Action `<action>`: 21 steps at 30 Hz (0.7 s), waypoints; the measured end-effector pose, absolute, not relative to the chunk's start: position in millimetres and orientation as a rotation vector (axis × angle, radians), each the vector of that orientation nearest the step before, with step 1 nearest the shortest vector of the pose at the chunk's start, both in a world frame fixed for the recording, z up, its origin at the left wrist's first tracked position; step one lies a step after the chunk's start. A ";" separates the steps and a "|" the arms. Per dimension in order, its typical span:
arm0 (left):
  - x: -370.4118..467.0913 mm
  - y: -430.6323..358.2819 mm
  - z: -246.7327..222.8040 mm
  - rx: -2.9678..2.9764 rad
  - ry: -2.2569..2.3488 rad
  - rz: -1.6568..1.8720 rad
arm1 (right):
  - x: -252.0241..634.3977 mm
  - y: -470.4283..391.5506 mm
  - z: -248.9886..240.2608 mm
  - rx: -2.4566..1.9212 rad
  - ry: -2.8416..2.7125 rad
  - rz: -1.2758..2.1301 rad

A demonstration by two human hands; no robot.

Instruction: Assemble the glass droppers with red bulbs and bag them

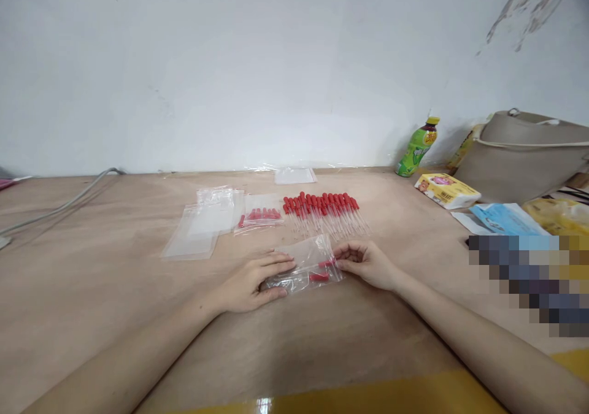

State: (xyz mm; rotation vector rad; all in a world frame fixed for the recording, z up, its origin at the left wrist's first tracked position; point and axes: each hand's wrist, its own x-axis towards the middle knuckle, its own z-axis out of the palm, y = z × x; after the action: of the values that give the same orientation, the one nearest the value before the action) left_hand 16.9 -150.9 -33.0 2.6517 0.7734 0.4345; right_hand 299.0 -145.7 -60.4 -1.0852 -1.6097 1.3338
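Note:
A clear plastic bag (301, 254) lies on the table between my hands, with two red-capped droppers (319, 277) inside near its right end. My left hand (257, 281) rests on the bag's left end, fingers apart and stretched out. At the bag's right edge, my right hand (368, 265) pinches the plastic between thumb and fingers. Behind the bag, several red-topped glass droppers (326, 208) lie in a row. Left of them sits a clear bag with several red caps showing (263, 214). Farther left, flat clear bags (193, 233) overlap.
Another flat bag (295, 175) lies by the wall. At the right are a green bottle (418, 148), a yellow tissue pack (446, 191), a blue packet (508, 218) and a grey handbag (519, 156). A grey cable (76, 199) runs along the left.

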 end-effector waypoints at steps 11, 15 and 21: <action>15.6 -147.3 -35.6 2.675 0.774 0.415 | 290.5 -149.7 -52.5 -1.071 -1.880 1.182; 14.8 -146.9 -36.3 2.696 0.749 0.383 | 304.5 -126.6 -45.9 -1.259 -1.835 0.951; 13.4 -144.2 -36.5 2.712 0.742 0.312 | 304.7 -68.5 -22.9 -1.522 -1.903 0.224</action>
State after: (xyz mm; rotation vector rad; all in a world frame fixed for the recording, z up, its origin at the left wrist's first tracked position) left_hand 13.4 -144.2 -36.5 2.7117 0.7415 0.3120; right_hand 304.7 -68.5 -22.9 -1.5224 -1.9028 0.2235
